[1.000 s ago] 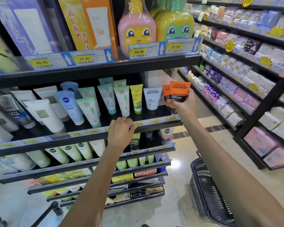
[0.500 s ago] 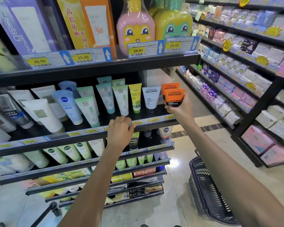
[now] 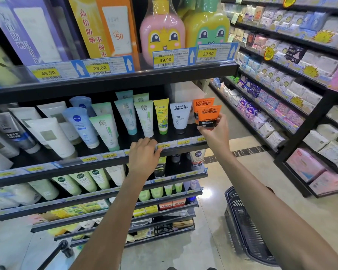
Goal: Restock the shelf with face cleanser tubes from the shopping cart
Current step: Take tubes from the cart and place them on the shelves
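- The right hand (image 3: 215, 133) is up at the shelf (image 3: 113, 152), out at the right end of it.
- Its fingers and thumb pinch the bottom of an orange tube (image 3: 208, 116). The tube says L'OREAL MEN EXPERT on it.
- The tube stands upright with its wide flat end on top.
- A second orange tube (image 3: 203, 102) stands just behind it, at about 11 o'clock from it. Part of that one is hidden.
- At 9 o'clock from the held tube is a white tube (image 3: 180, 116) with a dark cap. It stands just beside the orange one.
- Farther along at 9 o'clock is a yellow tube (image 3: 162, 115) with a little frog on it, then green tubes (image 3: 144, 117), and then a blue tube (image 3: 80, 126).
- The left hand (image 3: 144, 155) rests on the front edge of the same shelf, at about 7 o'clock from the right hand. Its fingers curl over the edge, by the yellow price tags (image 3: 164, 146). It holds no tube.
- A dark basket (image 3: 240, 217) sits on the floor, at 5 o'clock from the left hand and under the right arm. I cannot tell what is inside it.
- On the shelf above, at 12 o'clock from the left hand, stands a pink bottle (image 3: 161, 34) with a face. A green bottle (image 3: 207, 28) stands beside it.
- Far off at 3 o'clock are more shelves (image 3: 293, 61) full of soft packs.
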Motion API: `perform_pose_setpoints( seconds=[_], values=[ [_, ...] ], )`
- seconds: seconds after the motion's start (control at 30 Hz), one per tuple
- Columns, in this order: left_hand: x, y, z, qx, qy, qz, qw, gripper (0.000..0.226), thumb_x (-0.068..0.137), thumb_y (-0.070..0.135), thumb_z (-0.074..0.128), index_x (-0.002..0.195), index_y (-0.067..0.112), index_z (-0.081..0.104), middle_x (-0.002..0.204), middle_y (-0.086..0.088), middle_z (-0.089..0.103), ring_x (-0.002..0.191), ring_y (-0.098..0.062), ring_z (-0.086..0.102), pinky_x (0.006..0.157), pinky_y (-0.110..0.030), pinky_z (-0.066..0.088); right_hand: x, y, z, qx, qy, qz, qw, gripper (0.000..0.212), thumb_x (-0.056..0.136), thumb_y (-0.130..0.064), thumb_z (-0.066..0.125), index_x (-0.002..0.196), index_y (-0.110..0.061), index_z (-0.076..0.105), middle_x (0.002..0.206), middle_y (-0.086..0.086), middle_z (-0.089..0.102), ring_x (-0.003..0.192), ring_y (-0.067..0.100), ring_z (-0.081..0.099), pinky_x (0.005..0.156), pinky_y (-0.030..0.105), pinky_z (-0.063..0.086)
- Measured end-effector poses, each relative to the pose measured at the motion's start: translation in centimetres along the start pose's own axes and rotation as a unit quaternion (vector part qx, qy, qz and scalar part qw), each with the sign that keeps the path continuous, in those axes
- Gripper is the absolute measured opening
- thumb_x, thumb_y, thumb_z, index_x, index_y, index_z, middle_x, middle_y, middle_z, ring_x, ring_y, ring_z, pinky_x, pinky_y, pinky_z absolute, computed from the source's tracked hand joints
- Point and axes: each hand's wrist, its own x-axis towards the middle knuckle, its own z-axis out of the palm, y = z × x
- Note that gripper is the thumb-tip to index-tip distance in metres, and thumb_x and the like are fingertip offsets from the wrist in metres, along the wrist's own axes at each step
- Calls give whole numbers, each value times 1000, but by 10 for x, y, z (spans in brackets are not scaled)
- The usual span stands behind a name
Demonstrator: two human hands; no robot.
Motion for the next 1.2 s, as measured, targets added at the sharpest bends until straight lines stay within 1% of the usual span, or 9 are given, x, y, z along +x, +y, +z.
perform_pose_setpoints(
  seconds=[0.17, 0.27, 0.37, 0.53, 0.63, 0.77, 0.9, 1.07, 1.2],
  values=[
    [-1, -1, -4, -5, -11, -3, 1000, 22, 95, 33, 69, 107, 14, 71, 94, -4, 66, 86, -27, 59, 79, -42, 42, -3, 3, 1, -12, -1, 5, 1000, 70, 77, -24, 88, 133, -28, 47, 124, -6, 60, 109, 4, 61, 98, 34, 54],
    [-4, 0, -9, -21, -17, 0, 1000, 24, 96, 31, 68, 114, 15, 70, 97, -4, 68, 89, -28, 60, 81, -42, 43, -13, 0, -4, -10, 3, 13, 1000, 72, 80, -23, 87, 139, -26, 46, 130, -5, 55, 111, 1, 58, 100, 30, 52],
    [-9, -3, -17, -56, -28, -2, 998, 30, 96, 25, 67, 124, 14, 66, 104, -5, 68, 96, -29, 60, 89, -43, 46, -32, -3, -11, -46, 24, 16, 999, 77, 86, -30, 83, 149, -21, 39, 140, 1, 47, 125, 11, 51, 104, 31, 45],
    [-39, -12, -32, -132, 1, -1, 991, 39, 94, 11, 68, 132, 5, 60, 126, -11, 60, 118, -31, 55, 106, -45, 46, -89, -12, -19, -158, 40, -78, 984, 59, 98, -29, 68, 149, -17, 42, 143, 3, 45, 134, 14, 44, 112, 28, 36],
    [-68, -16, -43, -128, 17, -4, 992, 40, 93, 9, 68, 132, 5, 60, 130, -11, 57, 122, -32, 54, 105, -47, 48, -129, -19, -15, -224, -42, -148, 962, 49, 98, -26, 66, 144, -17, 50, 141, 5, 50, 131, 21, 47, 108, 33, 42],
    [-122, -23, -59, -91, 11, -73, 993, 40, 95, 18, 70, 132, 5, 61, 128, -12, 60, 122, -32, 55, 105, -47, 48, -182, -19, 2, -292, -149, -230, 916, 43, 98, -31, 61, 136, -12, 61, 130, 11, 60, 121, 31, 55, 96, 47, 55],
    [-186, -34, -77, -53, -11, -154, 987, 43, 99, 31, 64, 136, 11, 58, 130, -10, 59, 123, -33, 53, 103, -49, 47, -226, -26, 21, -300, -213, -267, 891, 47, 97, -39, 55, 134, -12, 65, 132, 12, 62, 128, 35, 57, 103, 48, 53],
    [-278, -40, -114, 1, -22, -265, 964, 41, 97, 32, 64, 134, 12, 62, 128, -12, 62, 115, -37, 58, 97, -50, 50, -279, -39, 39, -279, -307, -291, 862, 47, 96, -39, 66, 138, -17, 63, 140, 9, 60, 133, 36, 54, 106, 52, 51],
    [-356, -38, -149, 25, -21, -356, 934, 39, 97, 37, 59, 129, 16, 63, 125, -11, 65, 113, -37, 60, 94, -49, 51, -334, -56, 53, -262, -396, -338, 812, 49, 98, -37, 64, 142, -17, 58, 143, 11, 54, 138, 37, 47, 114, 48, 42]
  ],
)
